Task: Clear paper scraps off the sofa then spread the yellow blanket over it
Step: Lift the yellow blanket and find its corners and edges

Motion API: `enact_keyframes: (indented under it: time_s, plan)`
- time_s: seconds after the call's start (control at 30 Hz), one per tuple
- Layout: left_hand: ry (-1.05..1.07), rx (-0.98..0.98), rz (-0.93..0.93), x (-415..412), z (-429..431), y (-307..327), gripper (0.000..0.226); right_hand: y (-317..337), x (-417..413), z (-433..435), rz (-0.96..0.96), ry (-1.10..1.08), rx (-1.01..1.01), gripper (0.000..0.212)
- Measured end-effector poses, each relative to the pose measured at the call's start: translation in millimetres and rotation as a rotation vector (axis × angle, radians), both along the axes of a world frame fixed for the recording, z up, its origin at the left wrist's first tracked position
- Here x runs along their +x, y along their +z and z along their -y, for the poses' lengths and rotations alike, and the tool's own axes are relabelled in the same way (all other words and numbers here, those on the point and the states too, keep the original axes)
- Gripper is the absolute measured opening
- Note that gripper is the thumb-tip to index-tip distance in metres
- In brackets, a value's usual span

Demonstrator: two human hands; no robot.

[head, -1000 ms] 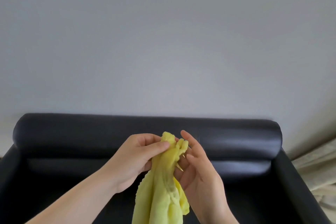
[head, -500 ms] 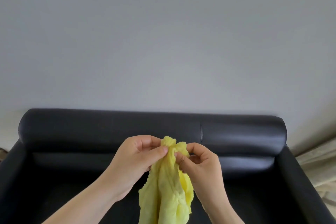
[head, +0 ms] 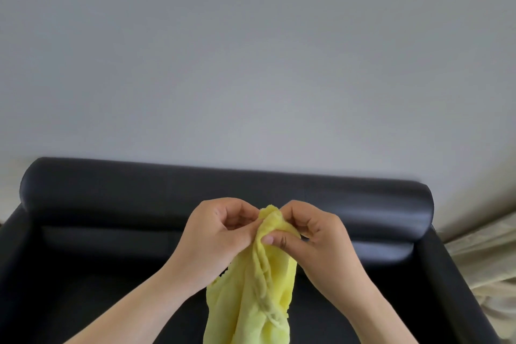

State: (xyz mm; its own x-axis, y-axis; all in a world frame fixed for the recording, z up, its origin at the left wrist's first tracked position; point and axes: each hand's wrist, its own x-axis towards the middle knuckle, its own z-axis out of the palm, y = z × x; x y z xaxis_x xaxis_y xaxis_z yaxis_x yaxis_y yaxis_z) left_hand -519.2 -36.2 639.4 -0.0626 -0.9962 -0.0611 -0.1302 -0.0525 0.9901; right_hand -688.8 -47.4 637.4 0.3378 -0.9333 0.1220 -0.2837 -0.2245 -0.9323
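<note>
Once the right hand [head: 324,240], open a second earlier, pinched the bunched yellow blanket [head: 259,288] beside the left hand [head: 215,237], both gripped its top above the sofa [head: 111,198]; spreading looked ready to begin.

Soft, even daylight fills the scene, with no hard shadows. The wall [head: 251,50] reads as a flat pale grey, a little warmer and brighter at the lower left and right edges. The black sofa [head: 111,198] is glossy: pale bands of reflection run along its backrest, strongest at the right end near the curtain [head: 480,254], so the light seems to come from that side. Its seat sinks into near black with little detail. The blanket [head: 259,288] is brightly exposed, its folds gently shaded. The right hand [head: 321,240] is darker on its inner fingers than the left hand [head: 215,234]. The wide lens bows the backrest and splays the sofa's arms. Overall sharpness is slightly soft.
</note>
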Motion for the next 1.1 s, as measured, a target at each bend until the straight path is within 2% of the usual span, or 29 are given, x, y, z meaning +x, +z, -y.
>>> enact_keyframes:
  time_s: [0.3,0.47,0.63,0.8,0.9,1.0,1.1]
  plan:
    - [-0.182,0.056,-0.063,14,-5,0,0.013,5,-3,2,-0.054,-0.127,0.093,0.039]
    - [-0.198,0.193,-0.207,16,-3,1,0.024,0,-1,1,-0.067,-0.107,-0.040,0.029]
    - [-0.203,0.269,-0.212,19,0,2,0.024,-10,3,1,-0.040,-0.128,-0.147,0.030]
    - [-0.165,0.442,-0.324,19,1,1,0.018,-17,9,-4,-0.068,-0.155,-0.455,0.025]
    - [-0.112,0.528,-0.428,18,3,-1,0.020,-21,12,-4,-0.031,-0.146,-0.533,0.026]
    - [-0.024,0.474,-0.483,21,7,0,0.020,-15,10,-8,0.059,-0.140,-0.376,0.024]
    - [-0.035,0.238,-0.231,23,6,5,0.016,-9,7,-5,0.044,-0.060,-0.120,0.028]
